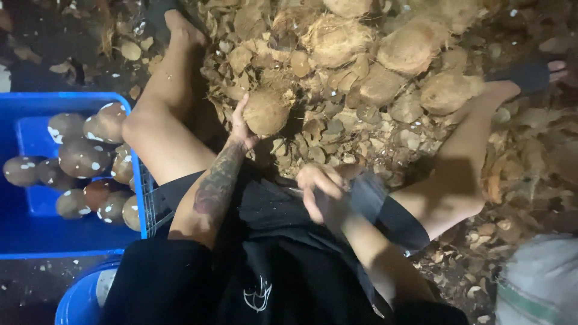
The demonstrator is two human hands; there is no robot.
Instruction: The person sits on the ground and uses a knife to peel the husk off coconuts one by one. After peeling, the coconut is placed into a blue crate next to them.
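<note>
We reached our left hand (pixel 241 127) forward, arm straight, fingers cupped against a husked coconut (pixel 265 112) resting on the shell pile (pixel 361 129). Our right hand (pixel 319 191), bent near our lap, gripped a thin blade (pixel 294 191).

Coconut pile (pixel 385 66) ahead, perhaps crate (pixel 36 99) leftward

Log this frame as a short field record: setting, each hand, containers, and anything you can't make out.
setting: person seated on the ground, legs spread around a heap of shell pieces
left hand: grips a husked coconut on the heap
right hand: closed on a thin blade-like tool; kind unclear
pile: unpeeled coconuts at the far side
container: blue crate by the left leg, holding peeled coconuts
also: blue tub, bottom left
</note>
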